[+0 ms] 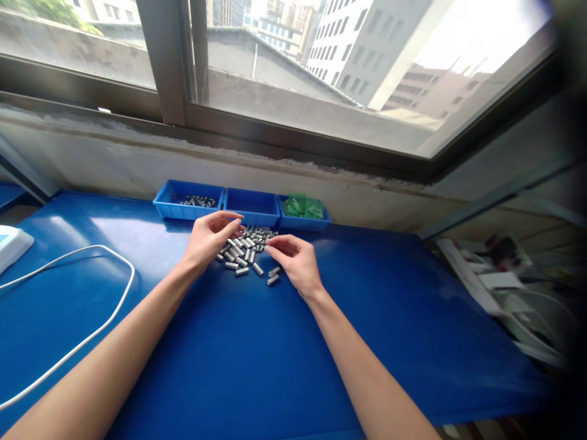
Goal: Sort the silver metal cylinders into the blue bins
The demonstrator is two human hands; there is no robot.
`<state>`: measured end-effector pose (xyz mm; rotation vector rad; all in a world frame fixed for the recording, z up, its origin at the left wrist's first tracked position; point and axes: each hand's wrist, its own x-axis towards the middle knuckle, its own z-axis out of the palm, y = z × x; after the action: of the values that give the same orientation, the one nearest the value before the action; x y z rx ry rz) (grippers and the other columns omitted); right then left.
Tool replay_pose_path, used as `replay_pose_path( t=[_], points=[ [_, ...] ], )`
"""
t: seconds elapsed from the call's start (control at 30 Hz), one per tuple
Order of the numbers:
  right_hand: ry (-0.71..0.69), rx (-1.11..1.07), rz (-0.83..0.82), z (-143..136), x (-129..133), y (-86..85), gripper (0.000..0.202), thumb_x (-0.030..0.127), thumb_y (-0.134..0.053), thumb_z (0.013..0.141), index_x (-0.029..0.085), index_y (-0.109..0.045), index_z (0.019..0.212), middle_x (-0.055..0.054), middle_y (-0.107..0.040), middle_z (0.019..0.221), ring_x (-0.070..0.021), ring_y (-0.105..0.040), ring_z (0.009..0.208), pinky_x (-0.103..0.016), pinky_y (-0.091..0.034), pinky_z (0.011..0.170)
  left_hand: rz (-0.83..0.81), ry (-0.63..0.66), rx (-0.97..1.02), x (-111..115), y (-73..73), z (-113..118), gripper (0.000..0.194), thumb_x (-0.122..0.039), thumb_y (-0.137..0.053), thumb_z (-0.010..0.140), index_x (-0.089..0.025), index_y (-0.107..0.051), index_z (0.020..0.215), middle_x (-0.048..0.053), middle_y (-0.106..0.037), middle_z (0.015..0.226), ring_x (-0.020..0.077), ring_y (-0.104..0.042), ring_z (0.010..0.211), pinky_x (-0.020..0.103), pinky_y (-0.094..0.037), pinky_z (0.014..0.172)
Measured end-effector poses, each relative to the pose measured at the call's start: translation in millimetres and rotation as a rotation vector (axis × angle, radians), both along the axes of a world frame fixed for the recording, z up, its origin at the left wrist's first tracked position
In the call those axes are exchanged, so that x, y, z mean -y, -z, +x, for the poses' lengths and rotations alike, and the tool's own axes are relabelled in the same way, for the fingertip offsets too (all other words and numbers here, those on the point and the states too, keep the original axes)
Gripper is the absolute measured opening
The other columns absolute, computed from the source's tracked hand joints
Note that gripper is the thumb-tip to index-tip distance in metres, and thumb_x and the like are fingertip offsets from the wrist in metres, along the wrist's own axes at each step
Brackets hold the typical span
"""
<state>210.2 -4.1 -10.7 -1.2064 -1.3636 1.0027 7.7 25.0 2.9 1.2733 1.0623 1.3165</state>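
A pile of small silver metal pieces (247, 243) lies on the blue table (238, 354). My left hand (210, 237) is over the pile's left edge, thumb and fingers drawn close together; anything between the fingertips is too small to make out. At the pile's right side is my right hand (297, 261), its thumb and forefinger pinched, and what they hold, if anything, cannot be made out. Two loose metal pieces (273, 280) rest just left of my right palm.
Behind the pile stand three joined blue bins: the left bin (183, 212) holds small metal parts, the middle bin (252, 218) shows a bare bottom, the right bin (305, 224) holds green packets. A white cable (123, 293) curves across the left, near a white device (13, 244).
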Motion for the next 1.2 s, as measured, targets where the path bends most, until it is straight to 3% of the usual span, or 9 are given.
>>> replay_pose_path(
  t=[0.2, 0.3, 0.53, 0.8, 0.9, 1.03, 1.2],
  points=[
    [0.000, -0.440, -0.208, -0.6, -0.7, -6.9, 0.025, 0.030, -0.089, 0.063, 0.019, -0.074, 0.079, -0.001, -0.075, 0.083, -0.0135, -0.070, 0.078, -0.024, -0.056, 0.075, 0.009, 0.244, -0.103, 7.8, -4.6, 5.2, 0.039, -0.045, -0.075, 0.080, -0.017, -0.072, 0.108, 0.010, -0.076, 0.099, 0.0233, -0.072, 0.091, 0.029, -0.055, 0.079],
    [0.024, -0.528, -0.253, -1.6, 0.0, -9.1, 0.028, 0.031, -0.091, 0.061, 0.019, -0.072, 0.078, 0.000, -0.074, 0.081, -0.0118, -0.070, 0.073, -0.021, -0.055, 0.068, 0.067, 0.311, -0.151, 11.4, -5.8, 8.9, 0.041, -0.044, -0.075, 0.080, -0.016, -0.072, 0.110, 0.011, -0.076, 0.102, 0.0235, -0.071, 0.092, 0.030, -0.056, 0.080],
    [0.006, -0.449, -0.224, -8.2, 3.8, -11.5, 0.032, 0.035, -0.091, 0.059, 0.018, -0.068, 0.074, 0.001, -0.071, 0.075, -0.0120, -0.067, 0.068, -0.024, -0.055, 0.067, 0.207, 0.302, -0.229, 16.2, -1.9, 19.9, 0.034, -0.042, -0.076, 0.078, -0.016, -0.074, 0.099, 0.008, -0.075, 0.085, 0.0200, -0.069, 0.075, 0.029, -0.055, 0.070],
    [-0.008, -0.286, -0.131, -10.0, 4.6, -11.3, 0.030, 0.040, -0.087, 0.063, 0.018, -0.069, 0.072, -0.001, -0.070, 0.073, -0.0153, -0.067, 0.071, -0.028, -0.055, 0.069, 0.221, 0.266, -0.230, 16.5, -1.5, 21.9, 0.026, -0.041, -0.074, 0.079, -0.018, -0.074, 0.090, 0.007, -0.075, 0.085, 0.0194, -0.070, 0.075, 0.028, -0.055, 0.070],
    [-0.006, -0.162, -0.071, -7.9, 4.6, -9.8, 0.028, 0.043, -0.080, 0.074, 0.017, -0.072, 0.080, -0.004, -0.073, 0.078, -0.0173, -0.068, 0.076, -0.029, -0.055, 0.071, 0.194, 0.205, -0.202, 13.6, -1.6, 19.4, 0.027, -0.042, -0.077, 0.076, -0.018, -0.072, 0.087, 0.007, -0.075, 0.083, 0.0195, -0.070, 0.074, 0.027, -0.055, 0.069],
    [0.046, 0.096, 0.060, -6.0, 6.5, -8.4, 0.024, 0.042, -0.070, 0.084, 0.019, -0.072, 0.085, -0.004, -0.074, 0.085, -0.0180, -0.068, 0.079, -0.030, -0.054, 0.076, 0.105, -0.020, -0.110, 5.3, -2.5, 9.3, 0.034, -0.042, -0.082, 0.070, -0.017, -0.071, 0.088, 0.008, -0.075, 0.080, 0.0220, -0.073, 0.074, 0.029, -0.057, 0.069],
    [0.033, 0.360, 0.182, -7.8, 10.8, -10.2, 0.014, 0.033, -0.064, 0.088, 0.021, -0.072, 0.087, -0.003, -0.075, 0.090, -0.0184, -0.069, 0.080, -0.031, -0.054, 0.078, 0.037, -0.282, 0.047, -7.0, -2.2, -9.5, 0.036, -0.039, -0.084, 0.068, -0.016, -0.071, 0.092, 0.008, -0.076, 0.080, 0.0248, -0.075, 0.081, 0.033, -0.060, 0.077]
  ],
)
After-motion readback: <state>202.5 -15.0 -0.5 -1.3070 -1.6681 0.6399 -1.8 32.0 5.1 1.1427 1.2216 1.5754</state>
